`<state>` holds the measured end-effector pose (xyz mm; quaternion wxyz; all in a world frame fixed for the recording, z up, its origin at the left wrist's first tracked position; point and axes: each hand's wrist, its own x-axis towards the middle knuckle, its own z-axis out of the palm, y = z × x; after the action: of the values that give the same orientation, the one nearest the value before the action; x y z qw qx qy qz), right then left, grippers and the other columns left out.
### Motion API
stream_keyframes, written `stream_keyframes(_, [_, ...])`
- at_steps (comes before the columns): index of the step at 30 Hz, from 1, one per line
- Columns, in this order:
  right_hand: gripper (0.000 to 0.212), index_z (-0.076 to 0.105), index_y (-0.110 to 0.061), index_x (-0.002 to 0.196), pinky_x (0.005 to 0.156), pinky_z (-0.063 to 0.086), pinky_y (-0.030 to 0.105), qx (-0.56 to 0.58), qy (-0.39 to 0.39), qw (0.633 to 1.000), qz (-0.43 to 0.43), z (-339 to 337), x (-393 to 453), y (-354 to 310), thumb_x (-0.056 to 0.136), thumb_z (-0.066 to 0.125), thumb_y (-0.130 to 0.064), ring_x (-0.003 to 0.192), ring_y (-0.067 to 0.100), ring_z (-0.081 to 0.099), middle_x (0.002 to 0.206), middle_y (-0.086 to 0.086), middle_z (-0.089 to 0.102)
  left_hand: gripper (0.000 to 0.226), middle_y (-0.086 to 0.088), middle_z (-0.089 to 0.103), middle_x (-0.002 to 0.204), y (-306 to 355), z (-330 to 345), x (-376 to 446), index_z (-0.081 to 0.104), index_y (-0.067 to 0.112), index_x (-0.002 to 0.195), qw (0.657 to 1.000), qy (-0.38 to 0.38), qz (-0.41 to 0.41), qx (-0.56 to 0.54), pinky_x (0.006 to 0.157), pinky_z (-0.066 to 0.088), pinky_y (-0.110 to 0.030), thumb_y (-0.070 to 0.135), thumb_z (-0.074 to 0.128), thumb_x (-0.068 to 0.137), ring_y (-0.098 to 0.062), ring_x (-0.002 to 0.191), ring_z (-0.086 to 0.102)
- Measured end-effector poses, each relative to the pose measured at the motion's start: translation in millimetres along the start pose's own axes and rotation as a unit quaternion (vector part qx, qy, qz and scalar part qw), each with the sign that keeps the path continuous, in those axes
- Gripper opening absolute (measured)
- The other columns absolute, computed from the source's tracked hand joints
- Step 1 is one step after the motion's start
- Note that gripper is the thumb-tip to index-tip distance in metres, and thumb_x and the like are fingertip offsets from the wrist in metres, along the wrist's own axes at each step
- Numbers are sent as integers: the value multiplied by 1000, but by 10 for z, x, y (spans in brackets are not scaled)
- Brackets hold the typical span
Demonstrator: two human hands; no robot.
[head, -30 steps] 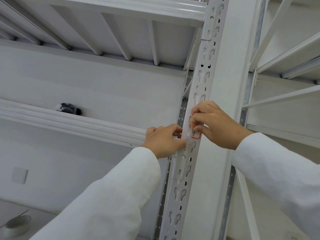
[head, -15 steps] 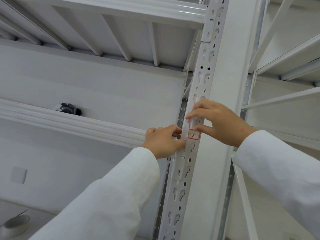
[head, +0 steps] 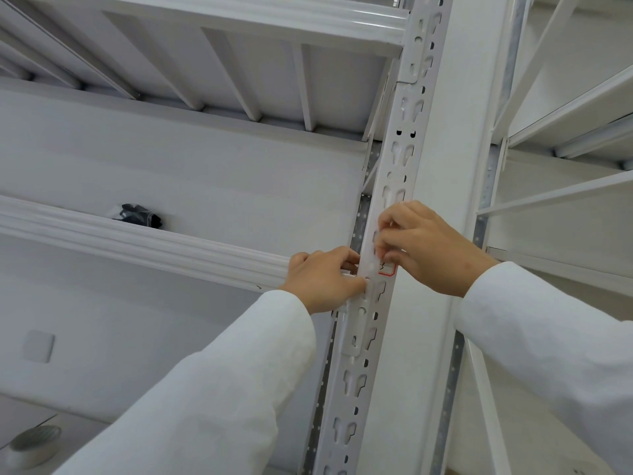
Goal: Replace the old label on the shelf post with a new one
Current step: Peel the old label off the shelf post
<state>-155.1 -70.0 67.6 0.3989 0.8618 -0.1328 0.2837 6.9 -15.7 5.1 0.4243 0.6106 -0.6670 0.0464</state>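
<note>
White shelf post [head: 383, 323], red-edged label [head: 388, 268] under right hand [head: 424, 248]'s curled pinching grip; left hand [head: 322, 277] curled, clasping post edge.

Red-bordered label [head: 387, 268] on post [head: 394, 186]; writing unreadable

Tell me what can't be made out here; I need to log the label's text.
- Head view: red-bordered label mostly covered by the right hand; writing unreadable.
- Whether the fingers pinch it: unclear.
- Left hand hides the shelf post beneath.
- Dark object on the shelf: too small.
</note>
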Motion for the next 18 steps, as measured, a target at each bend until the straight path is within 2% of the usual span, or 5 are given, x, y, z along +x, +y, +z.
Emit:
stream_keyframes(6, [9, 64, -12, 78, 76, 44, 32, 25, 8, 1000, 5, 28, -6, 14, 76, 67, -3, 88, 27, 45, 93, 5, 55, 34, 16, 62, 122, 7, -2, 2, 53, 34, 119, 1000, 2, -1, -4, 98, 15, -25, 42, 51, 85, -9, 121, 46])
stream_keyframes(13, [8, 64, -11, 80, 79, 37, 26, 41, 1, 999, 13, 26, -17, 27, 78, 66, -4, 92, 22, 40, 95, 4, 54, 36, 16, 62, 122, 15, -8, -6, 53, 33, 121, 1000, 1, -3, -4, 97, 16, -25, 41, 50, 86, -10, 121, 46])
stream_keyframes(18, [7, 64, -10, 83, 80, 33, 25, 66, -1, 998, 22, -6, -16, 35, 79, 66, -4, 92, 13, 35, 96, 5, 55, 34, 16, 62, 121, 20, -3, -4, 53, 34, 119, 1000, 3, -4, -4, 100, 16, -26, 41, 51, 86, -10, 121, 46])
